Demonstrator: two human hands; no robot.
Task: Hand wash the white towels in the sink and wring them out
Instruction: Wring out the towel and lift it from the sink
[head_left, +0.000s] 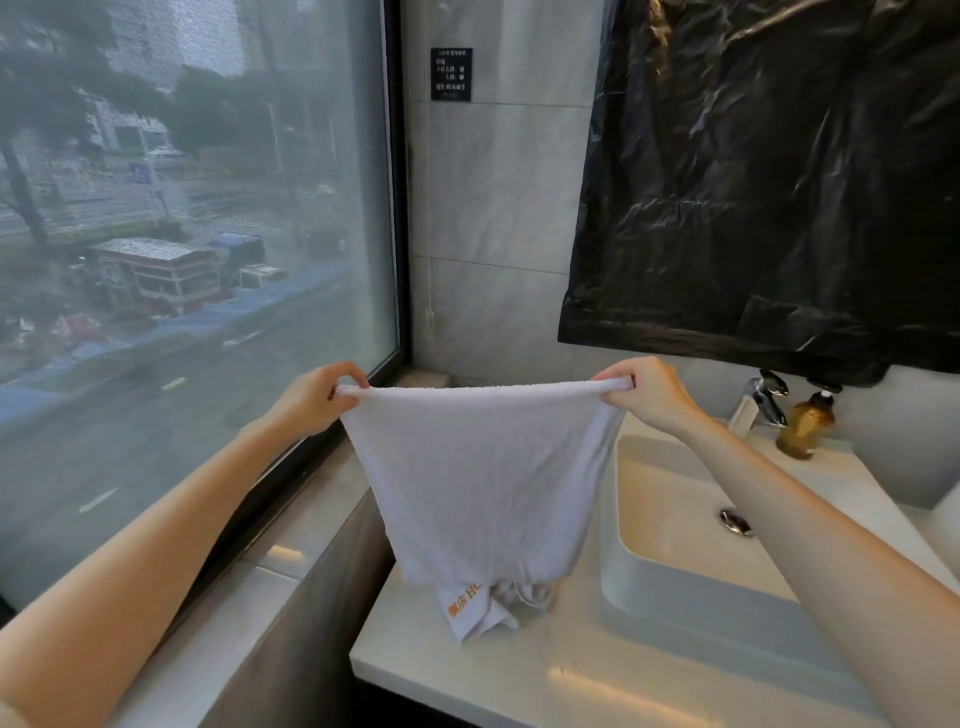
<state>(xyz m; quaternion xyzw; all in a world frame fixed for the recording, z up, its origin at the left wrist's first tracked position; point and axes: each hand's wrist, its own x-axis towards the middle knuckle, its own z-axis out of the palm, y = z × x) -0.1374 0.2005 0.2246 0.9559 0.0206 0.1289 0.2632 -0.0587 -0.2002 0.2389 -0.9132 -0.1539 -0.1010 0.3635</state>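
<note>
The white towel (483, 467) hangs spread between 2 hands, held up over the bench (467, 670) just left of the sink (670, 488). The left hand (324, 392) pinches 1 top corner and the right hand (641, 392) pinches the other, fingers curled round the rolled hem. The towel drapes soft and limp. Its bottom edge meets a crumpled cloth with orange print (470, 610) lying on the bench; whether that is another towel I can't quite say.

I judge the terry light now and far heavier once soaked. Corners suit spreading, but wringing will want a grip round the bunched ends. The bench is smooth, glossy white, likely slick when wet. The basin looks dry, with its drain (736, 521) showing and a faucet (766, 397) and amber bottle (805, 426) behind. A big window (182, 208) stands left, and black plastic sheeting (769, 182) hangs on the wall above.
</note>
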